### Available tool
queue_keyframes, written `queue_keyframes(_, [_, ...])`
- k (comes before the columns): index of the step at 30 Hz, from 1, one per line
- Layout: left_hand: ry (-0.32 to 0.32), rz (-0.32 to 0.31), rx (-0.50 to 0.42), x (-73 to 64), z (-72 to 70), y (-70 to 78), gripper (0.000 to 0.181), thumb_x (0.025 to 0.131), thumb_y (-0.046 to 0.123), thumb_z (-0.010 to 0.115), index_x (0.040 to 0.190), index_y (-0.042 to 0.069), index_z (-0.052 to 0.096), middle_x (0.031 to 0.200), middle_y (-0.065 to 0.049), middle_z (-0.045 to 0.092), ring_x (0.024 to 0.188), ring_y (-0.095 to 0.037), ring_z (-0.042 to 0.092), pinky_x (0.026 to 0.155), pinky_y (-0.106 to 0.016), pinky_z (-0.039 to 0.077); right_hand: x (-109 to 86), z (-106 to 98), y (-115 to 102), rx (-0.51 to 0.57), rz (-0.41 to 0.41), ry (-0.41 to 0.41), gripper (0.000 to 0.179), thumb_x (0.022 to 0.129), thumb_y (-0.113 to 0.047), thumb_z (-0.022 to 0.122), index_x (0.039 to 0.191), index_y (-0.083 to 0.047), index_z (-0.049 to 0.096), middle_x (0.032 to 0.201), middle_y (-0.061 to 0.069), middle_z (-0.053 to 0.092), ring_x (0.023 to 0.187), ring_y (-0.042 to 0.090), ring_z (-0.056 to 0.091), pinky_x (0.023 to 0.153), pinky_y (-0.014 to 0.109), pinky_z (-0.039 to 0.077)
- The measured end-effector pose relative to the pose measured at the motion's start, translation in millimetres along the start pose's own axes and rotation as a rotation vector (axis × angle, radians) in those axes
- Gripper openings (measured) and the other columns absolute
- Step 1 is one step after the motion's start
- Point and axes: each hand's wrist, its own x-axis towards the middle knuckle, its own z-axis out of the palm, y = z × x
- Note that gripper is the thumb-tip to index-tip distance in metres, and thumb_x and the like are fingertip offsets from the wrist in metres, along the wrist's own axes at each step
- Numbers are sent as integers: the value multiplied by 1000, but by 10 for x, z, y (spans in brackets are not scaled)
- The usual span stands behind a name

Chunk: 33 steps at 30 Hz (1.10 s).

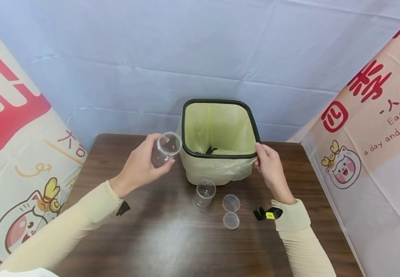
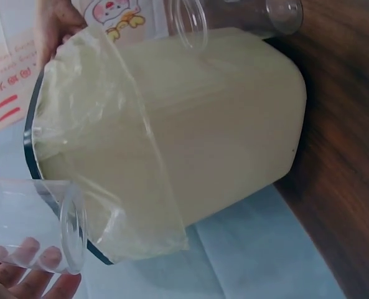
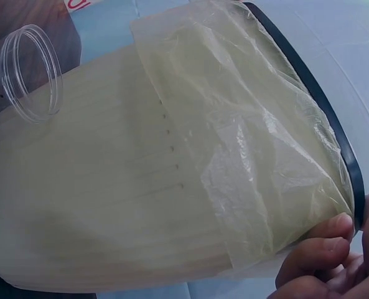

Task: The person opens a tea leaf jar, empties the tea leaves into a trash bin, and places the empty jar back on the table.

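My left hand (image 1: 141, 165) grips a clear plastic jar (image 1: 167, 148) that has no lid on, just left of the bin. In the left wrist view its fingers (image 2: 32, 283) curl round the jar's wall. My right hand (image 1: 270, 165) pinches the rim and liner at the front right corner of the trash bin (image 1: 200, 175). A thin translucent bag (image 3: 246, 143) lines the bin and folds down over its outside, under the black rim (image 1: 220, 156). Some small dark thing (image 1: 211, 150) lies inside; its kind is unclear.
A second clear jar (image 1: 205, 194) stands uncapped in front of the bin. Two round clear lids (image 1: 231, 203) lie on the brown wooden table (image 1: 134, 238) to its right. Pale cloth (image 1: 151, 57) hangs behind, with printed banners (image 1: 376, 127) on both sides.
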Motion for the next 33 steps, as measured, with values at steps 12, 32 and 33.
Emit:
queue_keyframes(12, [-72,-87,-95,-171,33,90,62,81,25,84,131,10,49,108,-3,64,75,-17,58,62,-32,52,22,-15,3,2,7,6,41,108,-40,48,83,-8,52,61,-2,47,54,9,43,47,20,37])
queue_keyframes(32, [-112,-185,-136,-444,229,119,64,79,25,87,129,13,48,108,-1,66,87,-15,62,77,-39,54,17,-3,21,10,-8,5,41,108,-39,48,82,-7,52,60,-5,46,53,7,43,46,20,36])
queue_keyframes(33, [-112,-190,-137,-458,244,116,65,79,25,87,129,12,48,108,-1,66,91,-16,63,80,-40,54,15,-3,21,10,-7,5,41,108,-39,48,82,-7,52,60,-5,46,53,7,43,46,20,36])
